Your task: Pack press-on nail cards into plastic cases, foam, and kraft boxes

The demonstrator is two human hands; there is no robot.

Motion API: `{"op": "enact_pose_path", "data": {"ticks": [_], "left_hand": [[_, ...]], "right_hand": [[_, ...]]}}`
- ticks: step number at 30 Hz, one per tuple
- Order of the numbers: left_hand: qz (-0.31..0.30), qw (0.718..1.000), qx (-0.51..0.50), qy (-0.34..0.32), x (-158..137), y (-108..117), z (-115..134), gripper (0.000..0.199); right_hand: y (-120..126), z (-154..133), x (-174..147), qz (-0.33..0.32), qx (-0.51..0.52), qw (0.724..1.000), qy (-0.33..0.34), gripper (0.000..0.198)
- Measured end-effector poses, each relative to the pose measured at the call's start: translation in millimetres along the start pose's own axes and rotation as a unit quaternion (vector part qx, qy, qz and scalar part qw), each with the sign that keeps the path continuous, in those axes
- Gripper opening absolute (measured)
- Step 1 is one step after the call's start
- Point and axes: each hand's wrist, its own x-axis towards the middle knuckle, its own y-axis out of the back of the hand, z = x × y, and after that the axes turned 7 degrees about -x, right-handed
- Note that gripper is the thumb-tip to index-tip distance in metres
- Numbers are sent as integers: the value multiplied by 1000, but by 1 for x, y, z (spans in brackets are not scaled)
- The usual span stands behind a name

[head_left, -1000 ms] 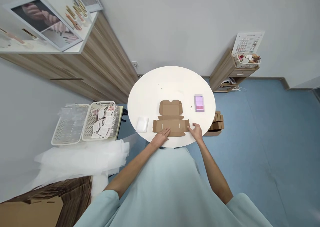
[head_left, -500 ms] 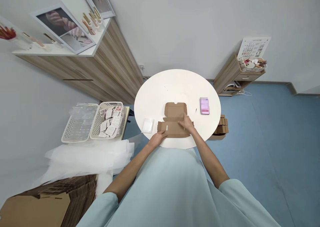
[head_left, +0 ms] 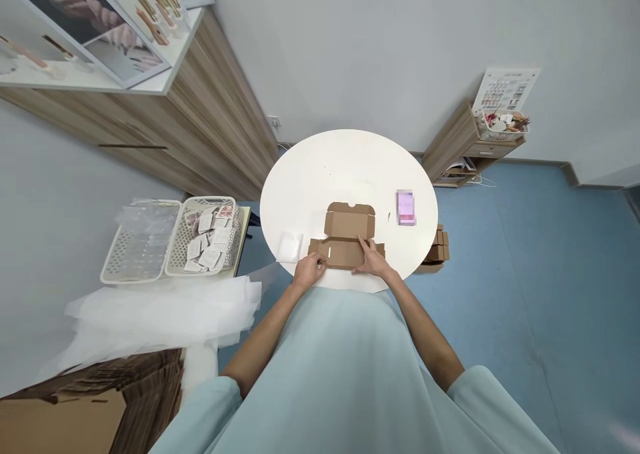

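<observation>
A brown cardboard box (head_left: 350, 224), partly unfolded, lies on the white oval table (head_left: 295, 181) near its front edge. Its notched lid panel points away from me, and a white slot-like mark shows on the left of the nearer panel. At the left front corner, my left hand (head_left: 309, 271) has its fingers curled and closed on the cardboard. My right hand (head_left: 373, 259) spans the right part of the nearer panel, gripping it with the thumb at the front edge and the fingers at the fold.
Left of the box lies a white, square, flat packet (head_left: 289, 247). A blurred pink-purple pack (head_left: 406, 209) is at the right. Beside the table stand white baskets (head_left: 173, 241), white sheeting (head_left: 165, 311) and stacked flat cardboard (head_left: 60, 424). Small brown boxes (head_left: 435, 251) sit low at right.
My right hand has spread, its thumb now at the panel's front edge. My left fingers have curled at the left corner. The nearer panel's side flaps look more raised. The view has shifted slightly.
</observation>
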Motion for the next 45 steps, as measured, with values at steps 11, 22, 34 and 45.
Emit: {"op": "enact_pose_path", "data": {"ticks": [11, 22, 34, 45], "left_hand": [[2, 998, 63, 25, 24, 4, 18, 57], [141, 986, 57, 71, -1, 3, 8, 56], [84, 989, -66, 99, -3, -6, 17, 25], [86, 990, -60, 93, 14, -15, 35, 17]], "right_hand": [[7, -4, 4, 5, -39, 999, -13, 120], [0, 5, 2, 32, -37, 999, -1, 107], [-9, 8, -4, 49, -43, 998, -5, 105], [-11, 9, 0, 27, -31, 999, -6, 117]]}}
